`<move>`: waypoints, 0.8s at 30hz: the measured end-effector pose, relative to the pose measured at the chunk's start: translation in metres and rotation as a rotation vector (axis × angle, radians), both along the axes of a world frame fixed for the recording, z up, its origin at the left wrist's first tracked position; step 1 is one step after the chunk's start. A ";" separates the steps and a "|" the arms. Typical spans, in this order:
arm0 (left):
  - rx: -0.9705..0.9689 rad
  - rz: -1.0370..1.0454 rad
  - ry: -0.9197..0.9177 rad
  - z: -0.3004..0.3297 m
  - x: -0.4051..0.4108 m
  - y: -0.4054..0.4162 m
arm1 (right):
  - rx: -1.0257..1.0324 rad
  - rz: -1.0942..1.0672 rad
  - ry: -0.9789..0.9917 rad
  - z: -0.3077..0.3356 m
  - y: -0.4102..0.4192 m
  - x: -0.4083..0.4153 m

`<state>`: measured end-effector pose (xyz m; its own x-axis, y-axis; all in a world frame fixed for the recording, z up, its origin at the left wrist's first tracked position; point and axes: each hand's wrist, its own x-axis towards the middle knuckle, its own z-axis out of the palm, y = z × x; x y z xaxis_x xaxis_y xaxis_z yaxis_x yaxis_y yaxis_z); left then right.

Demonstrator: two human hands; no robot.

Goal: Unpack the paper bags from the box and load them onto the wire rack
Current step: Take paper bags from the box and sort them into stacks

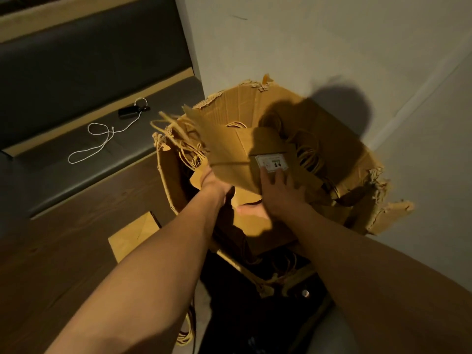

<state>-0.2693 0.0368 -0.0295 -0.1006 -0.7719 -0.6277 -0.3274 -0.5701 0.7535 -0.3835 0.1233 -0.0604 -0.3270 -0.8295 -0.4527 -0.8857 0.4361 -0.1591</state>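
Observation:
A torn cardboard box [357, 172] stands open against the wall, with several brown paper bags and their twisted handles inside. Both hands hold a flat stack of paper bags [229, 152] over the box; a white price label [272, 162] sits on its near edge. My left hand [217, 186] grips the stack from underneath at its left side, fingers mostly hidden. My right hand [279, 192] lies on top of the stack just below the label, thumb underneath. The stack's handles [176, 134] stick out to the left. No wire rack is in view.
A grey cushioned bench [84, 159] runs along the left, with a black device [127, 111] and a white cable [102, 139] on it. A single flat paper bag [135, 233] lies below the bench. More bag handles [187, 330] hang near the bottom. The white wall [319, 42] is behind.

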 end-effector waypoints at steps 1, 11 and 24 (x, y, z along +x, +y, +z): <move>0.008 0.014 -0.001 -0.002 0.000 -0.001 | -0.001 0.002 -0.012 0.002 -0.002 0.001; -0.036 -0.210 0.225 0.031 -0.005 0.005 | -0.388 -0.230 -0.026 0.033 -0.015 0.018; -0.285 0.014 0.347 0.101 0.090 -0.005 | -0.904 -0.695 -0.672 0.173 -0.035 0.084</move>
<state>-0.1788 0.0316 0.0715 -0.2559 -0.9119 -0.3208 -0.0217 -0.3264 0.9450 -0.3000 0.0882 0.1130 -0.7344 -0.6749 -0.0725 -0.1576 0.2734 -0.9489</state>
